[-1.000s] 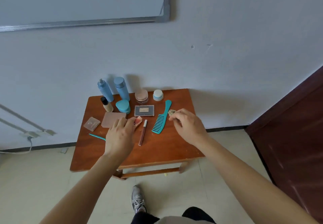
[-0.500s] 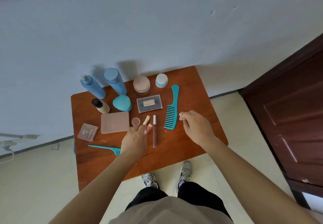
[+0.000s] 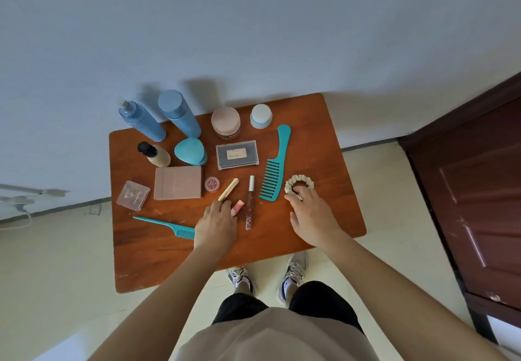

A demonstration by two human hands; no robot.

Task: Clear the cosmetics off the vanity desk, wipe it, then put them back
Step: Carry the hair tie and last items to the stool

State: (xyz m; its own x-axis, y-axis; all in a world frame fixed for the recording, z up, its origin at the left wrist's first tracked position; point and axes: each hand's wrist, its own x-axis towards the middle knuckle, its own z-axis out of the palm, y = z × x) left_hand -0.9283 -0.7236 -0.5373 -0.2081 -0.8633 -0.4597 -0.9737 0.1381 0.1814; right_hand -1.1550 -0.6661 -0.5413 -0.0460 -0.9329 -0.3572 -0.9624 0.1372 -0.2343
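Observation:
The cosmetics lie spread over the brown wooden desk (image 3: 324, 146). My left hand (image 3: 215, 226) has curled fingers pinching the near end of a gold lipstick tube (image 3: 229, 189) that lies on the desk. A small pink item (image 3: 237, 207) and a lip gloss tube (image 3: 249, 202) lie just right of that hand. My right hand (image 3: 311, 216) rests its fingertips on the near edge of a cream scrunchie (image 3: 299, 183), thumb spread away from it. A teal wide-tooth comb (image 3: 275, 169) lies between the gloss and the scrunchie.
At the back stand two blue bottles (image 3: 180, 115), a pink jar (image 3: 225, 122) and a white jar (image 3: 261, 116). A grey palette (image 3: 237, 154), teal case (image 3: 189, 152), pink palette (image 3: 178, 182), clear case (image 3: 133, 194) and tail comb (image 3: 166, 226) lie nearby. A dark door (image 3: 479, 191) is right.
The view tilted down and closer over the desk. The scrunchie went from my right hand's pinch to lying flat on the desk. The gold tube now lies beside the red pot.

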